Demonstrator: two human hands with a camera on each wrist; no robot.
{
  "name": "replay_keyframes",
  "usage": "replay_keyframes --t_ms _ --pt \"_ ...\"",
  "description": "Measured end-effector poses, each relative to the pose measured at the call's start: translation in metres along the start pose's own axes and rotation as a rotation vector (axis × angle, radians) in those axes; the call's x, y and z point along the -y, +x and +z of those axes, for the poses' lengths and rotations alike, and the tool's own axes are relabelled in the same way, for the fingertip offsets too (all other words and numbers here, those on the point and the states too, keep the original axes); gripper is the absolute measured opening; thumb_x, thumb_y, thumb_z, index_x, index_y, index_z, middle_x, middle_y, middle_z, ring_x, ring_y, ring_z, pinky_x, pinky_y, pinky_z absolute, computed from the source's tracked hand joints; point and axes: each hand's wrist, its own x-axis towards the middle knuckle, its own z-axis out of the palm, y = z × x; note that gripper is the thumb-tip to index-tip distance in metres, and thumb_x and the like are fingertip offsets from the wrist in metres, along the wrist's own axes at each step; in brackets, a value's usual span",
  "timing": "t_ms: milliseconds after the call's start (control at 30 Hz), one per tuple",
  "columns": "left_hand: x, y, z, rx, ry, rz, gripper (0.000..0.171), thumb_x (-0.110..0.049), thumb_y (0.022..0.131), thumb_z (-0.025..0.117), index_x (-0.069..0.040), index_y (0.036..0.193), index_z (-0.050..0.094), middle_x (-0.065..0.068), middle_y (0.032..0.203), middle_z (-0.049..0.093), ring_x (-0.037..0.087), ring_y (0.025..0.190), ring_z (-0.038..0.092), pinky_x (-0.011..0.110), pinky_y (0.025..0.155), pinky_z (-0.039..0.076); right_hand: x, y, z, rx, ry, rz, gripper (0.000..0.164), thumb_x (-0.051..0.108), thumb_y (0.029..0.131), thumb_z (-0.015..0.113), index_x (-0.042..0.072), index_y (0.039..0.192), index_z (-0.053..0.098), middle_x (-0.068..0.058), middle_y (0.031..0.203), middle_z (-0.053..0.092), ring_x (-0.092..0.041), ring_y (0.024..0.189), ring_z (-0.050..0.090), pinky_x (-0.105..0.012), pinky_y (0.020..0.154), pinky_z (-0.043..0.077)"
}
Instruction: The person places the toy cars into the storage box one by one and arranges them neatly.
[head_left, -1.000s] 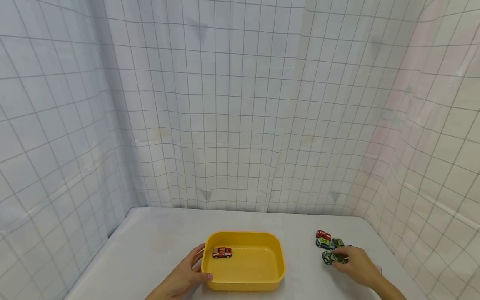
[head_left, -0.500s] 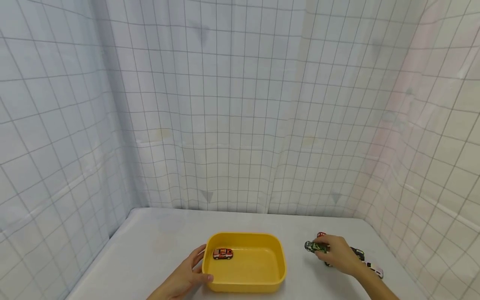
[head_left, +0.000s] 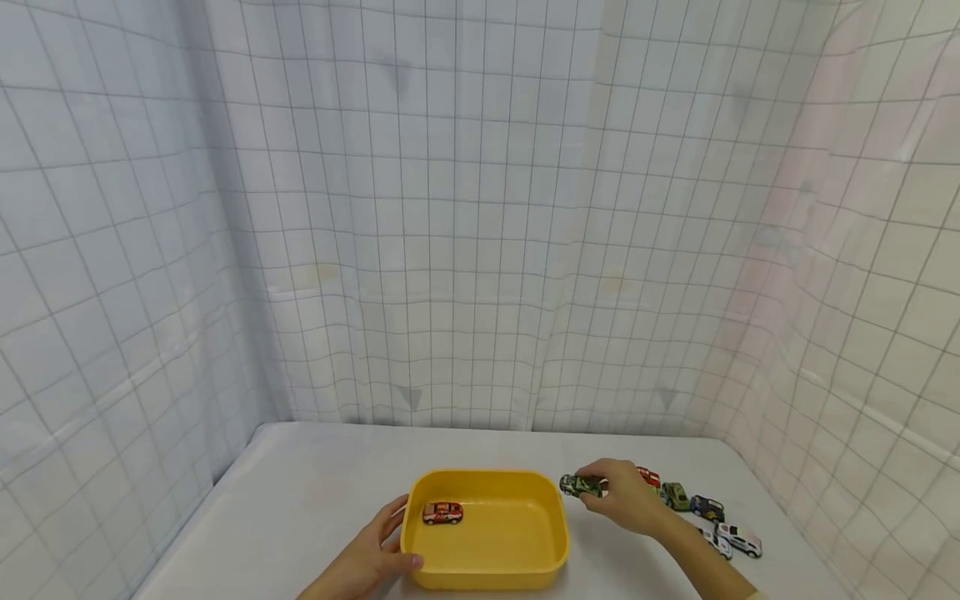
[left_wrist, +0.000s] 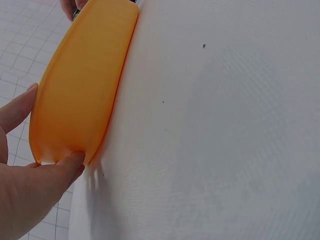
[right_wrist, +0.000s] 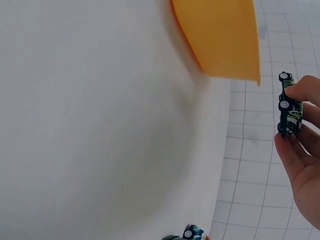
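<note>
My right hand (head_left: pixel 626 500) pinches a green camouflage-patterned toy car (head_left: pixel 580 485) just beyond the right rim of a yellow plastic tray (head_left: pixel 486 578). From the right wrist, the toy car (right_wrist: pixel 290 105) shows its dark wheels, with the thumb and fingertips on it, and it is off the table. My left hand (head_left: pixel 367 552) holds the tray's front left corner, thumb at the front rim and fingers along the left outer wall. In the left wrist view the left hand (left_wrist: pixel 37 185) grips that end of the tray (left_wrist: pixel 82 85). Inside the tray lies a red and white toy car (head_left: pixel 442 513).
Several toy cars sit on the white table (head_left: pixel 330 475) at right: a red one (head_left: pixel 648 477), an olive green one (head_left: pixel 676 497), a dark one (head_left: pixel 707 508) and a white one (head_left: pixel 741 540). White grid-patterned curtains (head_left: pixel 480 250) enclose the back and sides.
My right hand has lifted the green toy car from the group at right and carried it left, beside the tray. The left hand keeps its hold on the tray.
</note>
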Motion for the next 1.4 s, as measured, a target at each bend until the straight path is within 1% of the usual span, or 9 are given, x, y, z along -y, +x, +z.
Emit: replay_keyframes --t_ms 200,367,567,667,900,1033,1100,1267,1400 --pt "0.001 0.002 0.004 -0.015 0.048 -0.032 0.107 -0.003 0.085 0.084 0.004 0.162 0.01 0.037 0.163 0.007 0.06 0.145 0.016 0.06 0.114 0.032 0.008 0.013 0.016 0.043 0.037 -0.016 0.025 0.011 0.091 0.078 0.005 0.115 0.076 0.0 0.107 0.072 -0.014 0.092 0.068 -0.026 0.079 0.06" --pt "-0.001 0.001 0.002 -0.004 0.001 -0.037 0.106 -0.001 0.087 0.081 0.002 0.162 0.007 0.038 0.163 0.003 0.06 0.146 0.012 0.061 0.115 0.028 0.016 0.029 0.028 0.066 0.063 -0.066 0.024 0.012 0.093 0.077 0.004 0.115 0.076 -0.001 0.108 0.073 -0.012 0.095 0.067 -0.024 0.081 0.059" --pt "-0.002 -0.002 0.0 0.046 -0.038 -0.031 0.105 -0.002 0.09 0.078 0.003 0.162 0.002 0.038 0.163 -0.002 0.062 0.145 0.007 0.06 0.115 0.03 0.025 0.039 0.041 0.105 0.042 -0.118 0.023 0.009 0.096 0.074 0.004 0.118 0.076 -0.003 0.113 0.073 -0.013 0.101 0.067 -0.03 0.087 0.059" --pt "-0.001 -0.002 -0.001 0.057 -0.035 -0.02 0.104 -0.003 0.091 0.078 0.004 0.162 0.002 0.039 0.163 -0.001 0.062 0.145 0.008 0.059 0.115 0.033 0.028 0.043 0.048 0.108 0.044 -0.129 0.024 0.01 0.095 0.076 0.003 0.118 0.076 -0.005 0.114 0.074 -0.015 0.103 0.067 -0.034 0.09 0.058" --pt "-0.001 -0.003 -0.002 0.025 -0.008 -0.029 0.105 -0.005 0.09 0.08 0.003 0.162 0.005 0.039 0.163 0.001 0.062 0.144 0.013 0.058 0.113 0.037 0.035 0.054 0.07 0.131 0.071 -0.073 0.026 0.014 0.092 0.08 0.005 0.116 0.078 -0.002 0.112 0.075 -0.012 0.101 0.067 -0.031 0.089 0.057" --pt "-0.002 -0.003 -0.001 0.024 -0.023 -0.038 0.105 -0.005 0.09 0.08 0.002 0.162 0.004 0.04 0.162 0.001 0.062 0.144 0.014 0.058 0.112 0.038 0.036 0.059 0.081 0.161 0.085 -0.045 0.025 0.015 0.092 0.08 0.006 0.115 0.078 0.001 0.111 0.075 -0.011 0.101 0.067 -0.03 0.09 0.057" --pt "-0.002 -0.003 -0.002 0.039 -0.048 -0.037 0.104 -0.004 0.091 0.079 0.002 0.162 0.003 0.04 0.162 -0.001 0.062 0.145 0.013 0.058 0.112 0.038 0.036 0.061 0.085 0.174 0.079 -0.032 0.025 0.015 0.092 0.08 0.006 0.115 0.078 0.002 0.11 0.075 -0.009 0.1 0.067 -0.028 0.09 0.057" --pt "-0.001 -0.003 -0.001 0.059 -0.067 -0.025 0.104 -0.004 0.092 0.078 0.003 0.162 0.001 0.04 0.162 -0.003 0.062 0.145 0.013 0.056 0.112 0.04 0.04 0.065 0.094 0.186 0.067 -0.053 0.021 0.012 0.092 0.08 0.007 0.112 0.079 0.004 0.108 0.076 -0.005 0.097 0.067 -0.023 0.085 0.056" --pt "-0.002 -0.001 0.001 0.025 -0.029 -0.041 0.105 -0.005 0.09 0.08 0.003 0.162 0.003 0.04 0.162 0.0 0.062 0.144 0.016 0.056 0.11 0.042 0.043 0.07 0.103 0.198 0.035 -0.077 0.022 0.014 0.09 0.081 0.008 0.111 0.081 0.008 0.106 0.075 -0.002 0.097 0.066 -0.022 0.087 0.055"
